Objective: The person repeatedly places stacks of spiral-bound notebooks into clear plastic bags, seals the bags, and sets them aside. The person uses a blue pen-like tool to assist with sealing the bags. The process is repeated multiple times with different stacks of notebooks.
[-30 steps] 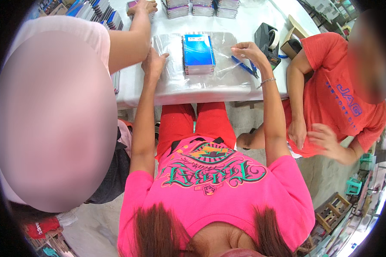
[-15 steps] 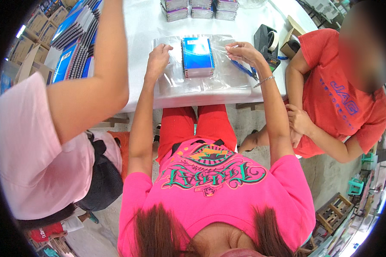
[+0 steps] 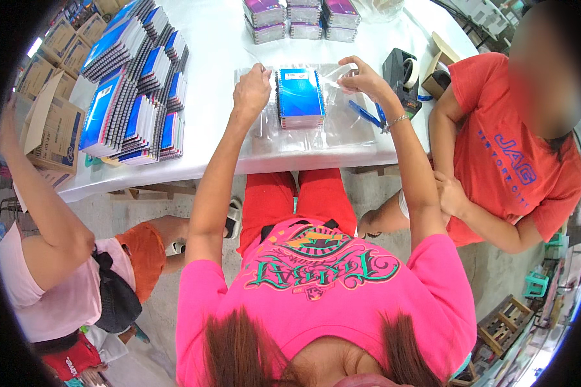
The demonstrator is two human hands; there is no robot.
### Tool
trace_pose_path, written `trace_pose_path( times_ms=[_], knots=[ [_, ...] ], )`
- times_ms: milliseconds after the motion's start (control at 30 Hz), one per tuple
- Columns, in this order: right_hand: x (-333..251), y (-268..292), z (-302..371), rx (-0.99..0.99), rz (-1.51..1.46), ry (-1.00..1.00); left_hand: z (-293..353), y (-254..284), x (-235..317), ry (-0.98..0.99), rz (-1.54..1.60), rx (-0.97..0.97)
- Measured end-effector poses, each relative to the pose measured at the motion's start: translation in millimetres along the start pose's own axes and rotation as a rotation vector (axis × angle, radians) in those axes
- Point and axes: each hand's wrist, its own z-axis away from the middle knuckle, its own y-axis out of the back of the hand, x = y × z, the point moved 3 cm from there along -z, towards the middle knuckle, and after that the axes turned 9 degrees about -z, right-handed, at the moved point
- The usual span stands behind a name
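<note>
A stack of spiral notebooks with a blue cover on top lies on a clear plastic sheet in front of me. My left hand pinches the sheet's left side, just beside the stack. On the other side, my right hand has its fingers bent and closed on the sheet's far right part. Both hands are apart from the notebooks themselves. A blue-handled tool, partly behind my right wrist, lies on the sheet's right side; its kind is unclear.
Tall piles of blue notebooks stand at the left. Wrapped purple notebook bundles sit at the back. A black tape dispenser is at the right. One person in red sits right; another in pale pink is left, near cartons.
My left hand has moved in toward the stack, drawing up the plastic, and my right hand has shifted slightly. The person at the left has pulled an arm back from the table.
</note>
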Motion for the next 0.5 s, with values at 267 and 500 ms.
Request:
trace_pose_path(
  times_ms=[267,500],
  knots=[
    [13.3,1.8,22.1,0.252,0.093,0.199,5.3,5.2,-4.4,0.013,0.031,0.018],
    [42.1,30.5,-1.1,0.17,0.273,-0.066,2.4,2.3,-10.7,0.013,0.024,0.027]
  ],
)
